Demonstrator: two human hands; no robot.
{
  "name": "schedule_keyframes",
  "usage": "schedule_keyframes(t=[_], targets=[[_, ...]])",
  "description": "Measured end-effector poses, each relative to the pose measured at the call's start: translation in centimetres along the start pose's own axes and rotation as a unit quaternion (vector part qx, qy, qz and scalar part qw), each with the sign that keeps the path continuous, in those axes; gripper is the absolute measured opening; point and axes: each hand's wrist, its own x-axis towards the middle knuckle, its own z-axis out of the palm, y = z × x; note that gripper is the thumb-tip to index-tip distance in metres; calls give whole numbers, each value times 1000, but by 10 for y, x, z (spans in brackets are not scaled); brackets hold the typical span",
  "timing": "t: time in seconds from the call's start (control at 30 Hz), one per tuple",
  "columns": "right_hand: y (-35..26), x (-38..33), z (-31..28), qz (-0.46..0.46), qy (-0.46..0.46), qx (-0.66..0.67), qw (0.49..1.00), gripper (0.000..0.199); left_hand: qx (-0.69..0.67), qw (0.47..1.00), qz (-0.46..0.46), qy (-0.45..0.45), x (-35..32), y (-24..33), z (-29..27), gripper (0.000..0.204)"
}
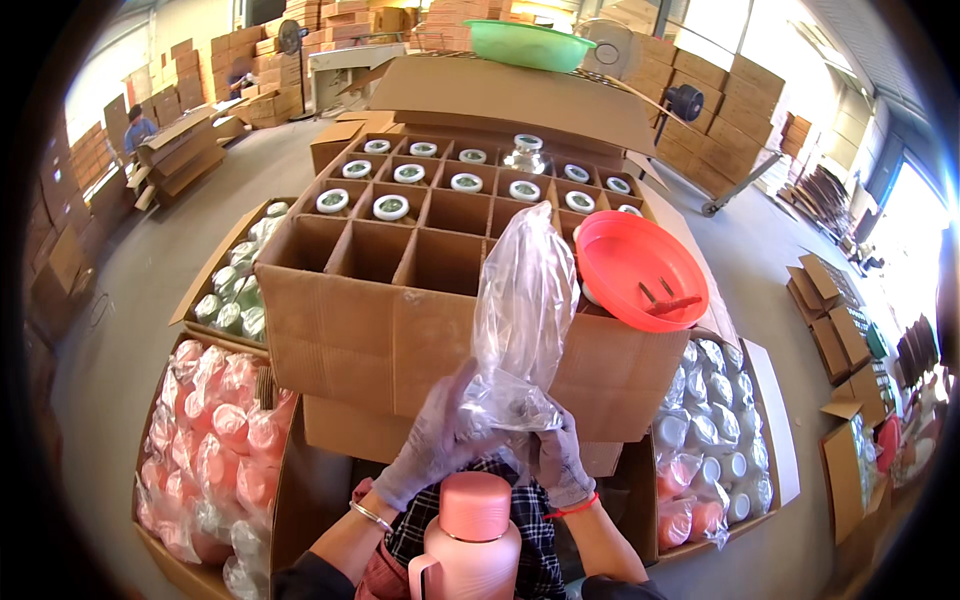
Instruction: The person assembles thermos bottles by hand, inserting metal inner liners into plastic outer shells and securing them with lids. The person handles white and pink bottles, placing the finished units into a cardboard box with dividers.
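Note:
In front of the divided box I hold up a clear plastic bag. My left hand, gloved, is closed around its lower left side, its fingers partly blurred behind the film. The bag's lower right edge is pinched by my gloved right hand. Crumpled film hides whether anything sits in the bag's lower end. Below my hands stands a pink jug with a handle and lid. The cardboard box has several white-lidded jars in its rear compartments; some front compartments are empty.
On the box's right edge rests a red plastic bowl holding small tools. A green basin stands behind. Cartons of bagged pink items and bagged silvery items flank me. Fans, stacked cartons and another person are farther off.

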Motion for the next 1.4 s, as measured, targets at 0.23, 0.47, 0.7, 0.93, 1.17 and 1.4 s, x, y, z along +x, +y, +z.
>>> schedule_keyframes(t=[0.23, 0.47, 0.7, 0.93, 1.17, 1.4], targets=[[32, -20, -66, -114, 32, -741, 661, 21, -72, 979, -121, 148, -74, -57, -26, 36], [34, -129, -44, -327, -15, -591, 737, 23, -163, 945, -273, 73, -173, 33, -29, 35], [79, -266, -114, -245, -329, -644, 646, 32, -93, 935, -268, -211, -289, 81, -49, 34], [58, -253, -106, -226, -348, -591, 692, 31, -98, 877, -433, -184, -176, 71, -60, 28], [59, -285, -126, -229, -214, -581, 751, 35, 224, 919, -126, -299, -116, 20, -5, 32], [-72, -232, -295, -209, 165, -607, 749, 31, 151, 947, 19, -284, -11, 48, 106, 28]])
